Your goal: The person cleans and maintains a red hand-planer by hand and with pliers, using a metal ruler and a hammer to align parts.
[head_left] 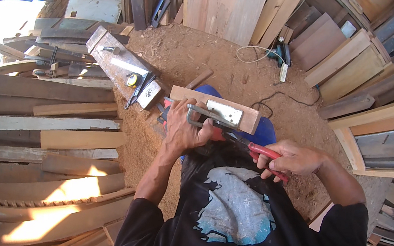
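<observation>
My right hand [289, 160] is closed round the red handles of a pair of pliers [266, 152]. The jaws point left, reaching the underside of a wooden board [249, 120] above my lap. A pale metal plate [231, 113] with small holes lies against the board's face. My left hand [185, 125] grips the board's left part, its thumb by a bent grey metal bar [201, 115] that runs along the plate. Whether the jaws pinch the bar is hard to make out. Something red and black shows behind my left hand, mostly hidden.
Ahead to the left, a wooden bench [119, 63] bears hand tools and a yellow tape measure [132, 80]. Stacked planks [43, 92] fill the left side. Boards [223, 7] lean at the back, near a green power tool [281, 54] with its cord. A wooden frame [383, 135] stands right.
</observation>
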Demonstrator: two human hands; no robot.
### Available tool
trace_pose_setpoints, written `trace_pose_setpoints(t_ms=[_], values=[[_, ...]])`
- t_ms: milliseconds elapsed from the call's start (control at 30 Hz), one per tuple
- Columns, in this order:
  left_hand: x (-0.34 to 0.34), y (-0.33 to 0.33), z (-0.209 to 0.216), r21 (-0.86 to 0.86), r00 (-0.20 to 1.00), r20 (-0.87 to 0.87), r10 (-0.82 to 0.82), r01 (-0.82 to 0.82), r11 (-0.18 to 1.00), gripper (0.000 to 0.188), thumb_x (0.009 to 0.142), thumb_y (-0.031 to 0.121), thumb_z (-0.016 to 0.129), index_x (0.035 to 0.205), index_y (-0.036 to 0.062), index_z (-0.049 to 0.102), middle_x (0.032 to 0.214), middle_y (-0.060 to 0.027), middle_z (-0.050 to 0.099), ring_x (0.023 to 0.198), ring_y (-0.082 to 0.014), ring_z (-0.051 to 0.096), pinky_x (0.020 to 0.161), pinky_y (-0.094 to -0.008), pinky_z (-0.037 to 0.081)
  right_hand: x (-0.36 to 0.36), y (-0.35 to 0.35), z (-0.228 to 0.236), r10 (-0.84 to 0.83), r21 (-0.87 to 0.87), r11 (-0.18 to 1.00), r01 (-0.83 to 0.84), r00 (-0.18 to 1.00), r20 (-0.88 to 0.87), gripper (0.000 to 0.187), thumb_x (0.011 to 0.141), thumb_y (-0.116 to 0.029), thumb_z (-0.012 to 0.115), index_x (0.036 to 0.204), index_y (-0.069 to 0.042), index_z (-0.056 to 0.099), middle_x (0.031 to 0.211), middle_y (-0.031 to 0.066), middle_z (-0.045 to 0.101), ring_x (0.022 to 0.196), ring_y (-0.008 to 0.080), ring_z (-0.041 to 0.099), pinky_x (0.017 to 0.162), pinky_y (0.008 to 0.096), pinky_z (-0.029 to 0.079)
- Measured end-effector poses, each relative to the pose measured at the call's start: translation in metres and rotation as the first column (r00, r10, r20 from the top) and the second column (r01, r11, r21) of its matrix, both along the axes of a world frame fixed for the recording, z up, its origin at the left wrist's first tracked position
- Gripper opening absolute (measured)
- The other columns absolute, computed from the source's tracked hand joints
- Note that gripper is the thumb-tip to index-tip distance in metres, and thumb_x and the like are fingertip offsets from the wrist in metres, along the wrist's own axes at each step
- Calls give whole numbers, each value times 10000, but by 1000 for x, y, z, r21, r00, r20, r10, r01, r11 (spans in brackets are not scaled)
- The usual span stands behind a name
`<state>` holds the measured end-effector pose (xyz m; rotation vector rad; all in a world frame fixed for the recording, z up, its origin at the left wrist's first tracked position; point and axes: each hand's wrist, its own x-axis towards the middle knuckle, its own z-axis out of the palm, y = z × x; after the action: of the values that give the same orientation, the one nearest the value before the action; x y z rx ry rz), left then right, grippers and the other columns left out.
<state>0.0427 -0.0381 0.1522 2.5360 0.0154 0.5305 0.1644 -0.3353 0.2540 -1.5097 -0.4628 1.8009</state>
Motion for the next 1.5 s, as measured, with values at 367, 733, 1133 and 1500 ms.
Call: trace_pose_setpoints(t_ms=[367,733,1133,1500], values=[[-1,-12,-8,49,999,15,-28,27,998,395,732,394,698,956,69,713,824,-123,606,822,-343,620,818,-468,446,15,18,18,275,-141,956,-256,952,138,243,990,-232,526,1069,-9,580,831,86,643,658,124,619,592,299,524],[0,-19,-2,76,997,33,-75,73,994,345,756,383,677,919,80,654,779,-110,563,772,-340,596,794,-473,434,1,-9,-11,92,-69,993,-97,993,-79,205,993,-274,562,933,-80,538,731,7,559,584,88,542,531,275,463],[-3,-18,-7,58,998,-2,-66,67,996,402,728,419,688,911,61,701,795,-130,565,792,-340,590,825,-468,419,-5,-19,-24,-23,-42,999,15,979,-201,211,1024,-289,560,971,-87,527,768,7,558,624,84,544,531,267,465],[1,-21,-5,91,995,56,-83,78,993,335,737,377,676,894,82,647,767,-109,561,747,-341,590,778,-470,430,5,-16,-18,74,-43,996,-81,985,-156,248,1028,-290,549,1044,-44,578,819,52,627,674,116,614,568,285,506]])
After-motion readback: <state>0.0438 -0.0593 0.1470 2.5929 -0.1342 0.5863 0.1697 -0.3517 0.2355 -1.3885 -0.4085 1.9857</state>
